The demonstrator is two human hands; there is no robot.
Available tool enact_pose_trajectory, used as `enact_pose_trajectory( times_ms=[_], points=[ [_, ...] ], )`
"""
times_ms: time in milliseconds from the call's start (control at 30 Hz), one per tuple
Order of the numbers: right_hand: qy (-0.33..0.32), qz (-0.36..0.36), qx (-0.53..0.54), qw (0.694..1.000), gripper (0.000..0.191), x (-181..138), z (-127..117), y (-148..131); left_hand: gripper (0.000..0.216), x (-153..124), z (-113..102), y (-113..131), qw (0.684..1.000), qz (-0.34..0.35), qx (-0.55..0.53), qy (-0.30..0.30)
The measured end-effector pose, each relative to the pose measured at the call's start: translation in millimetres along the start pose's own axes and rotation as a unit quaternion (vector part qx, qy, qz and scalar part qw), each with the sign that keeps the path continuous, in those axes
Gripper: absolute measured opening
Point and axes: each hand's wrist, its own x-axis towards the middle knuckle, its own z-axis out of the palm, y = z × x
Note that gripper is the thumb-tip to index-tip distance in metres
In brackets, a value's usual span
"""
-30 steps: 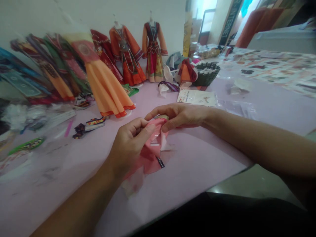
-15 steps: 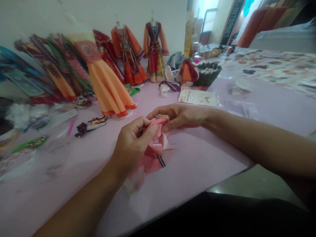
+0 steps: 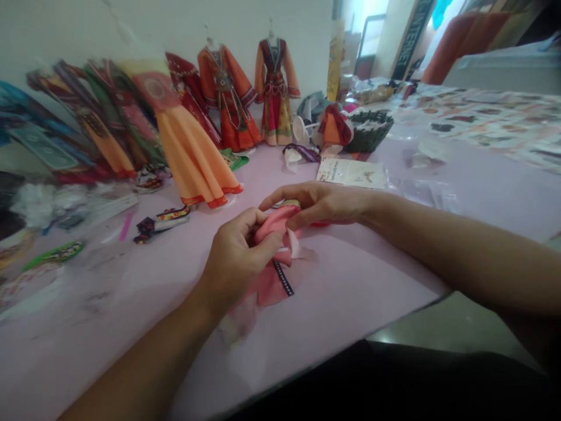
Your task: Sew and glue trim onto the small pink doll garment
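Observation:
Between my hands is a small pink fabric piece (image 3: pixel 274 225) with a beaded trim at its top. My left hand (image 3: pixel 239 251) pinches its left side, thumb on top. From the right, my right hand (image 3: pixel 322 204) grips the upper edge with thumb and fingers and covers part of it. Below my fingers, pink cloth with a dark dotted ribbon (image 3: pixel 283 278) spreads on the table. A pale scrap of cloth (image 3: pixel 297 244) hangs beside it. Just past my left hand stands an orange doll dress (image 3: pixel 193 146) on a stand.
Several doll costumes (image 3: pixel 225 99) line the wall. A dark green basket (image 3: pixel 368 130) and a white card (image 3: pixel 350 171) lie beyond my right hand. Ribbon pieces (image 3: pixel 162 224), a pink strip (image 3: pixel 126 227) and plastic bags are at left. The table edge (image 3: pixel 319 363) runs close to me.
My left thumb has shifted down slightly on the pink cloth, and more of its upper part shows. More of the dotted ribbon is uncovered. Both hands keep their hold.

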Motion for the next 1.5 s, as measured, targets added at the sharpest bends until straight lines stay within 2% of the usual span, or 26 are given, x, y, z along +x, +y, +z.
enact_pose_trajectory(
  times_ms=[100,333,700,900,1300,1500],
  points=[
    [0.009,0.006,-0.018,1.0,0.042,-0.5,-0.4,-0.9,0.006,0.2,0.3,-1.4,1.0,-0.005,0.005,0.002],
    [-0.024,0.008,-0.047,0.999,0.048,-2.0,-5.5,1.8,0.01,-0.7,0.2,-9.1,0.999,0.013,0.031,-0.006],
    [-0.033,0.011,-0.085,0.996,0.05,-2.6,-8.6,3.9,0.007,-1.5,5.0,-10.8,1.0,0.008,0.009,-0.024],
    [-0.02,0.024,-0.089,0.996,0.048,-3.0,-6.5,1.2,0.005,-1.8,4.9,-11.4,0.998,0.033,0.055,-0.013],
    [0.003,0.021,-0.062,0.998,0.046,-1.3,-6.0,2.8,0.009,-2.2,6.4,-8.2,0.999,0.017,0.048,-0.014],
    [0.024,0.03,-0.072,0.997,0.048,-2.2,-6.6,1.1,0.007,-1.2,4.7,-11.5,0.995,0.018,0.095,-0.025]
  ],
)
